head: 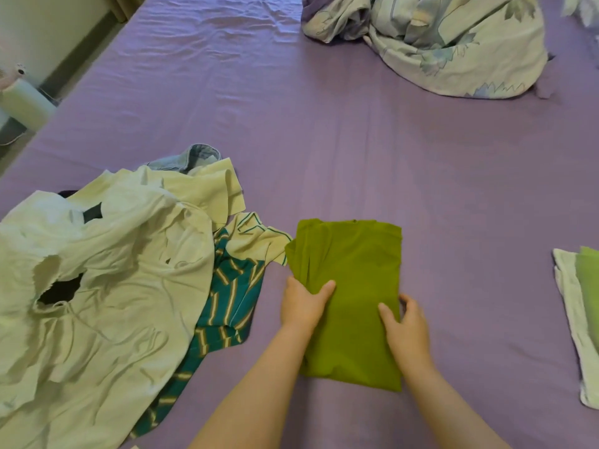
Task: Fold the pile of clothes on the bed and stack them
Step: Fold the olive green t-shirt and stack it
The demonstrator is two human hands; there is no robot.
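An olive-green garment [351, 264] lies folded into a long rectangle on the purple bed sheet [356, 157]. My left hand [303, 306] grips its left edge, thumb on top and fingers tucked under. My right hand [405, 328] grips the right edge the same way. To the left sprawls the unfolded pile: a cream-white shirt [107, 277], a teal striped shirt [227, 296] under it, and a bit of denim [194, 157] at the back. At the right edge sits a small stack [580, 315] of folded white and light-green pieces.
A crumpled floral duvet [453, 43] fills the far right of the bed. The bed's left edge runs diagonally, with a wall and a pale object [22, 102] on the floor beyond it. Bare sheet lies between the green garment and the stack.
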